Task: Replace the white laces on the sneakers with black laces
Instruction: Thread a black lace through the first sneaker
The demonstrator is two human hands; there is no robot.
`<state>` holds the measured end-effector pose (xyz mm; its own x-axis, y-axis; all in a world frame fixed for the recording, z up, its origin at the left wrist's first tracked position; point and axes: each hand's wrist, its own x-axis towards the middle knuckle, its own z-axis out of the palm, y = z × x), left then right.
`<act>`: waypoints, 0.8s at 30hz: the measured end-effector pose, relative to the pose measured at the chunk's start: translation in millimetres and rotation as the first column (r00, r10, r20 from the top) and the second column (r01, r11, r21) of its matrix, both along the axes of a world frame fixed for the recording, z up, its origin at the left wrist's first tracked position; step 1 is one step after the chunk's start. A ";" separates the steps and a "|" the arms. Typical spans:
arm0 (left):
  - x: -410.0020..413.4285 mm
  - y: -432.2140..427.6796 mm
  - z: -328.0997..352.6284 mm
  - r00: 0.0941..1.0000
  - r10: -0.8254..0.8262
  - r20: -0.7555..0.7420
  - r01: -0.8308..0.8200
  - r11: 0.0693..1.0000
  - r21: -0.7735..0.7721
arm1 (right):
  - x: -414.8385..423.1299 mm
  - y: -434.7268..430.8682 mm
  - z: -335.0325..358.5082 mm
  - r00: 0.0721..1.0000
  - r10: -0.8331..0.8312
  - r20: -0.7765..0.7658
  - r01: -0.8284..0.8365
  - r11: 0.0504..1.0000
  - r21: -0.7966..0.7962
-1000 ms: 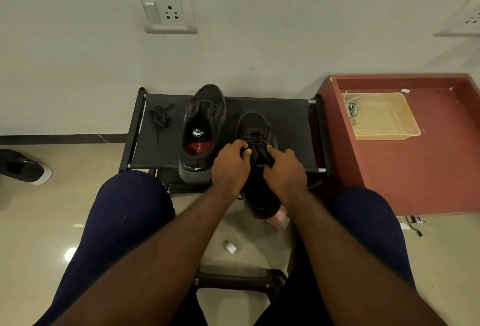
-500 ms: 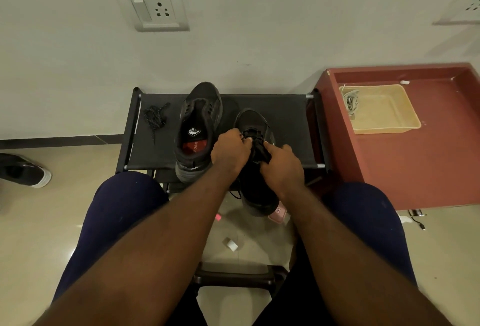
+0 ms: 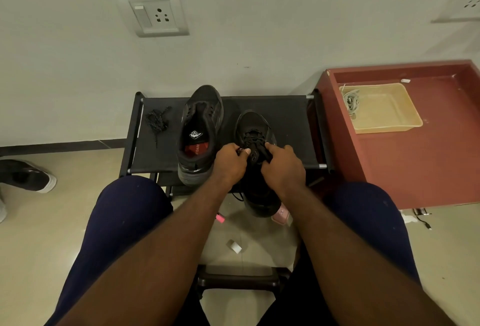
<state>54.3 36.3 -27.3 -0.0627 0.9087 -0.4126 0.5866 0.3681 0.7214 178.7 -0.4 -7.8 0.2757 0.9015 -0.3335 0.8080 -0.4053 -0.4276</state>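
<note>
Nearest you, the dark plastic stool (image 3: 241, 279) shows between your knees, over the glossy beige floor (image 3: 39, 234).

Your left hand (image 3: 228, 163) is closed. Its thumb and fingers pinch the black lace (image 3: 253, 135) where it crosses the eyelets of the sneaker (image 3: 259, 195). Your right hand (image 3: 283, 168) curls over the other side of the upper and grips it. The sneaker is black mesh. Its toe rests on the surface (image 3: 285, 123), a taut black fabric sling on a tube frame, and its heel hangs off the front edge toward you.

Just to its left stands the second sneaker (image 3: 201, 117), with no lace and its mouth gaping. Its insole has a white logo and a red patch that reads "FOAM". Further left on the fabric lies a spare lace (image 3: 157, 123), black and loosely bunched.

To the right stands a red-brown cabinet (image 3: 415, 164) with a raised rim. On it sits a shallow beige plastic tray (image 3: 387, 110), and the white laces (image 3: 351, 100) lie tangled in the tray's left corner. On the pale wall beyond is a white socket (image 3: 153, 13).
</note>
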 end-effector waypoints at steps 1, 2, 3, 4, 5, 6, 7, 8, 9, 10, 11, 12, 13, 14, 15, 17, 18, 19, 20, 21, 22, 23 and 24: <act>-1.2 0.3 0.7 1.000 -0.021 0.002 0.021 1.000 -0.013 | -0.8 -0.2 0.2 1.000 -0.003 0.004 0.003 1.000 -0.004; -2.3 1.3 1.5 0.999 -0.043 0.001 0.043 0.999 -0.022 | -1.6 0.3 0.0 1.000 -0.010 0.007 0.010 1.000 -0.007; -3.6 1.5 2.5 0.998 -0.059 -0.005 0.059 0.998 -0.027 | -2.4 1.1 0.1 1.000 -0.019 0.009 0.019 1.000 -0.008; -4.9 0.6 3.2 0.998 -0.063 -0.014 0.063 0.998 -0.025 | -3.1 2.0 0.2 1.000 -0.027 0.013 0.027 1.000 -0.010; -6.1 -1.4 2.2 0.998 -0.056 -0.021 0.056 0.998 -0.020 | -3.9 2.7 0.9 0.999 -0.030 0.017 0.030 0.999 -0.015; -7.2 -3.9 1.4 0.999 -0.046 -0.025 0.046 0.999 -0.016 | -4.8 3.5 1.8 0.999 -0.026 0.023 0.026 0.999 -0.020; -7.7 -6.8 0.8 0.999 -0.039 -0.029 0.039 0.999 -0.014 | -5.8 3.8 2.7 0.999 -0.020 0.031 0.021 0.999 -0.027; -7.9 -9.2 -0.3 0.998 -0.042 -0.039 0.042 0.999 -0.011 | -6.4 3.7 3.1 0.999 -0.016 0.041 0.017 0.999 -0.031; -8.0 -10.4 -0.9 0.997 -0.055 -0.058 0.055 0.999 -0.001 | -6.7 3.3 3.4 0.999 -0.015 0.048 0.016 0.999 -0.032; -7.9 -10.9 -0.4 0.994 -0.074 -0.078 0.075 0.997 0.007 | -7.0 3.3 3.3 0.998 -0.016 0.054 0.018 0.999 -0.032; -8.1 -11.7 0.1 0.990 -0.101 -0.103 0.103 0.995 0.014 | -6.7 3.1 3.3 0.998 -0.019 0.056 0.021 0.999 -0.033; -8.3 -12.6 1.7 0.981 -0.134 -0.138 0.138 0.990 0.020 | -6.7 3.2 3.2 0.998 -0.024 0.053 0.025 0.999 -0.035; -8.9 -13.3 3.3 0.969 -0.174 -0.175 0.181 0.983 0.023 | -6.6 3.4 3.3 0.999 -0.027 0.048 0.029 0.999 -0.037; -9.8 -14.4 4.5 0.954 -0.213 -0.209 0.222 0.975 0.022 | -6.4 3.3 3.2 0.999 -0.028 0.043 0.030 0.999 -0.038; -11.0 -15.5 4.5 0.941 -0.243 -0.235 0.255 0.967 0.019 | -6.3 2.8 3.4 0.999 -0.029 0.040 0.031 0.999 -0.037; -14.5 -15.7 5.8 0.922 -0.285 -0.262 0.298 0.954 0.011 | -6.5 2.2 4.6 0.999 -0.030 0.041 0.032 0.999 -0.035; -16.2 -15.4 5.6 0.918 -0.298 -0.263 0.311 0.951 0.006 | -6.5 1.9 5.1 0.999 -0.029 0.045 0.030 0.999 -0.035; -18.1 -14.9 4.7 0.920 -0.303 -0.249 0.313 0.950 0.001 | -7.1 1.4 5.3 0.998 -0.028 0.048 0.030 0.999 -0.037; -19.5 -14.4 3.6 0.930 -0.294 -0.219 0.300 0.954 -0.007 | -7.9 1.1 5.3 0.998 -0.033 0.049 0.035 0.999 -0.038; -20.7 -14.4 1.6 0.948 -0.269 -0.172 0.269 0.963 -0.021 | -8.4 0.7 5.6 0.998 -0.040 0.049 0.042 0.998 -0.037; -21.4 -14.6 0.3 0.968 -0.224 -0.116 0.220 0.975 -0.040 | -9.1 0.2 5.5 0.998 -0.046 0.046 0.048 0.998 -0.033; -21.8 -14.5 -1.8 0.983 -0.167 -0.072 0.163 0.985 -0.058 | -9.6 0.3 5.4 0.998 -0.050 0.041 0.051 0.998 -0.026; -21.9 -15.0 -3.6 0.992 -0.115 -0.054 0.111 0.992 -0.066 | -9.7 0.6 5.3 0.998 -0.051 0.034 0.051 0.998 -0.023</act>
